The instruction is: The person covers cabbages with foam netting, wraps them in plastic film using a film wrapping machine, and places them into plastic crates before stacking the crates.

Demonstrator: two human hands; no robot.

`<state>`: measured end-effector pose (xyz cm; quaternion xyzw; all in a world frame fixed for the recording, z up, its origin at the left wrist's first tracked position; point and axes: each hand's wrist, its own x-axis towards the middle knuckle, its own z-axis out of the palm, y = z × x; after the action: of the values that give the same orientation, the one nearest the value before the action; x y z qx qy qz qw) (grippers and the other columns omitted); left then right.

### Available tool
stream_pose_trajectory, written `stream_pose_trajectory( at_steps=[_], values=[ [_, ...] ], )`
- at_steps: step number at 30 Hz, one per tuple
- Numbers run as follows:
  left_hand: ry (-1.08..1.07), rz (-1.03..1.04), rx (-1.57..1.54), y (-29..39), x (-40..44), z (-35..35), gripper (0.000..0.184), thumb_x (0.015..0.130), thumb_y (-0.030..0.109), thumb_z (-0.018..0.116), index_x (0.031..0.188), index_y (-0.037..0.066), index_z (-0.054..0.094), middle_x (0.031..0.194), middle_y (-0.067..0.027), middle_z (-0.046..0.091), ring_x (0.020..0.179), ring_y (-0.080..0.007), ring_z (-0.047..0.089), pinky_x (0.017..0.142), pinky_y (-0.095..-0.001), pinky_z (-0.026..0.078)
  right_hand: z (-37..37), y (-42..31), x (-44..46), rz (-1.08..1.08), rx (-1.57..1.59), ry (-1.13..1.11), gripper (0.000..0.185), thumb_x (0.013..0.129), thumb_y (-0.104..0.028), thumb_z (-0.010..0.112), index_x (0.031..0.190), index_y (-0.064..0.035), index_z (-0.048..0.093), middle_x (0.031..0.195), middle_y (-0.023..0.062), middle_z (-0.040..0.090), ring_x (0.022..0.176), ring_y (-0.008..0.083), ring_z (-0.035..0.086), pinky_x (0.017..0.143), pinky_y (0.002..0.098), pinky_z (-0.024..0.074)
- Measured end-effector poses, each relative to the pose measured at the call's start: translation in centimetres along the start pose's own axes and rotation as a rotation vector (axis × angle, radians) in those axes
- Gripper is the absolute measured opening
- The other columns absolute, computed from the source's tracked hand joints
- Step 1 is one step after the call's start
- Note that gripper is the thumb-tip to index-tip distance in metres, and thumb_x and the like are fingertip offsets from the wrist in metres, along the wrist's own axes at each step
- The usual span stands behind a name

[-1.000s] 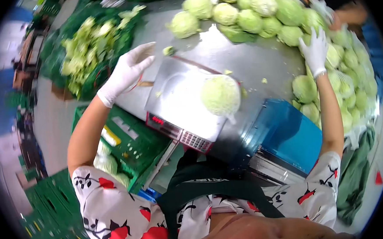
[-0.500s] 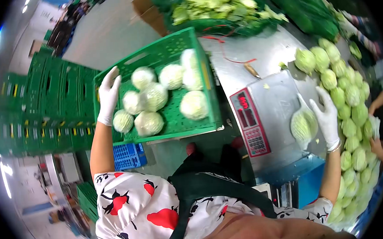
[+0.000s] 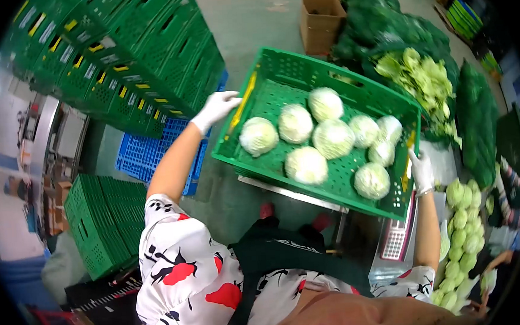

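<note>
Between my two gloved hands is a green crate (image 3: pixel 338 77) with several wrapped cabbages (image 3: pixel 333 138) inside. My left hand (image 3: pixel 216 110) is closed on the crate's left end, near a yellow strip. At the right end, my right hand (image 3: pixel 421 171) grips the crate's rim beside another yellow strip. The crate is slightly tilted over a metal-edged stand (image 3: pixel 291 193). Part of the red-and-white scale (image 3: pixel 395 237) shows below its right corner.
Tall stacks of green crates (image 3: pixel 140 56) rise at the upper left above a blue pallet (image 3: pixel 152 151). Folded green crates (image 3: pixel 106 219) lie lower left. A cardboard box (image 3: pixel 320 22), net bags (image 3: pixel 478 125) and loose cabbages (image 3: pixel 463 227) are beyond; a co-worker's arm (image 3: pixel 499 261) shows far right.
The view has swung left from the scale and cabbage pile to the crate. My left hand has closed on the crate's left end, and my right hand has left the scale for its right end.
</note>
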<state>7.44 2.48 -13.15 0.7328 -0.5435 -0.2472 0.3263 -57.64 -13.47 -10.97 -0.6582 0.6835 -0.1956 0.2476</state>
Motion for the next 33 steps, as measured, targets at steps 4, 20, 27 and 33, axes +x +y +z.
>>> stream_pose_trajectory(
  at_steps=[4, 20, 27, 33],
  values=[
    [-0.071, -0.068, -0.254, -0.5, 1.0, 1.2, 0.055, 0.095, 0.031, 0.066, 0.128, -0.011, 0.057, 0.09, -0.009, 0.074, 0.091, -0.0133, 0.066, 0.087, -0.0298, 0.052, 3.4, 8.6, 4.4, -0.127, -0.352, 0.154, 0.037, 0.095, -0.023, 0.058, 0.132, -0.0163, 0.059, 0.07, 0.0143, 0.059, 0.054, 0.0224, 0.056, 0.051, 0.0394, 0.0439],
    [-0.031, 0.055, -0.688, 3.3, 0.4, -1.1, 0.028, 0.094, 0.018, 0.063, 0.074, 0.0, 0.068, 0.06, -0.0069, 0.063, 0.05, -0.0104, 0.059, 0.05, -0.0266, 0.045, 0.3, 1.7, 0.7, 0.369, 0.559, -0.098, 0.042, 0.094, -0.049, 0.065, 0.077, -0.0126, 0.054, 0.055, -0.0036, 0.043, 0.035, 0.01, 0.037, 0.032, 0.0273, 0.0302],
    [0.231, 0.594, -0.395, 4.6, -0.9, -23.3, 0.028, 0.092, 0.021, 0.057, 0.08, 0.0, 0.071, 0.066, -0.007, 0.066, 0.056, -0.0109, 0.062, 0.054, -0.0253, 0.046, -6.5, -21.4, -8.1, -0.011, 0.875, -0.198, 0.024, 0.1, -0.032, 0.057, 0.086, -0.0118, 0.056, 0.056, -0.0061, 0.044, 0.038, 0.0053, 0.036, 0.034, 0.0209, 0.03],
    [0.229, 0.309, -0.709, 8.1, -8.2, -46.6, 0.03, 0.096, 0.027, 0.053, 0.086, 0.003, 0.068, 0.056, 0.0016, 0.053, 0.046, -0.0091, 0.047, 0.045, -0.0245, 0.035, -2.7, -42.0, -14.1, -0.398, 0.849, -0.149, 0.023, 0.1, -0.03, 0.055, 0.092, -0.009, 0.059, 0.061, -0.0041, 0.046, 0.042, 0.0074, 0.036, 0.038, 0.0213, 0.0316]
  ],
)
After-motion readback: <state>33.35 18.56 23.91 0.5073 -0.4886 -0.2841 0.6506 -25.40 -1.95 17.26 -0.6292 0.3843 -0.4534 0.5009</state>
